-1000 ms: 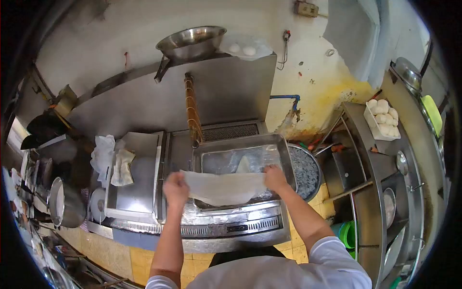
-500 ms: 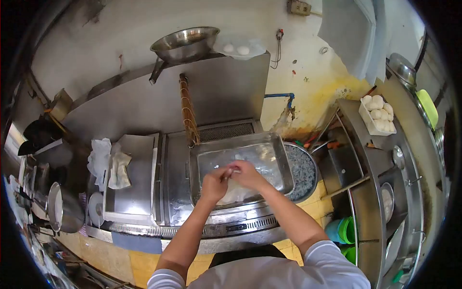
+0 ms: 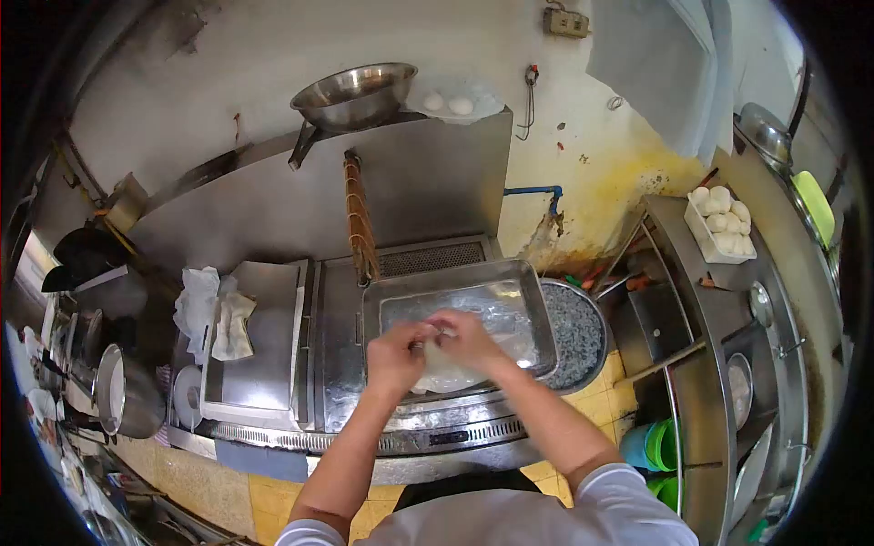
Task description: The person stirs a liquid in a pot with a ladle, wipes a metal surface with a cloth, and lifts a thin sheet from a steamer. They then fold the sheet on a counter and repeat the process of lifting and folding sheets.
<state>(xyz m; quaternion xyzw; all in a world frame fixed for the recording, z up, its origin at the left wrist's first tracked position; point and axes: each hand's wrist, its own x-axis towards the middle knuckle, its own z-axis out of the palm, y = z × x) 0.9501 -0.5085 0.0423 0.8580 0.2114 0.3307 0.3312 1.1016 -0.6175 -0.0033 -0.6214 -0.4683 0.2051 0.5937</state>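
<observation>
A deep rectangular metal tray (image 3: 544, 314) sits on the steel cooking counter, its bottom wet and shiny. Over its near left part, my left hand (image 3: 398, 357) and my right hand (image 3: 466, 340) meet, fingers pinched together close to each other. Below them spreads a pale, translucent, soft sheet (image 3: 448, 371), whose upper edge runs up to my fingertips. Both hands are closed on it, the fingertips partly hidden behind my knuckles.
Right of the tray is a round tub (image 3: 575, 332) of greyish, bubbly contents. A white container of round white pieces (image 3: 721, 218) stands on the right shelf. On the left are a shallow steel pan (image 3: 259, 364) with a folded cloth (image 3: 234, 326) and a pot (image 3: 137, 400).
My hands stay together over the tray, and the fingers have shifted slightly, the right hand's knuckles now more bent. The whole view has moved a little with my head.
</observation>
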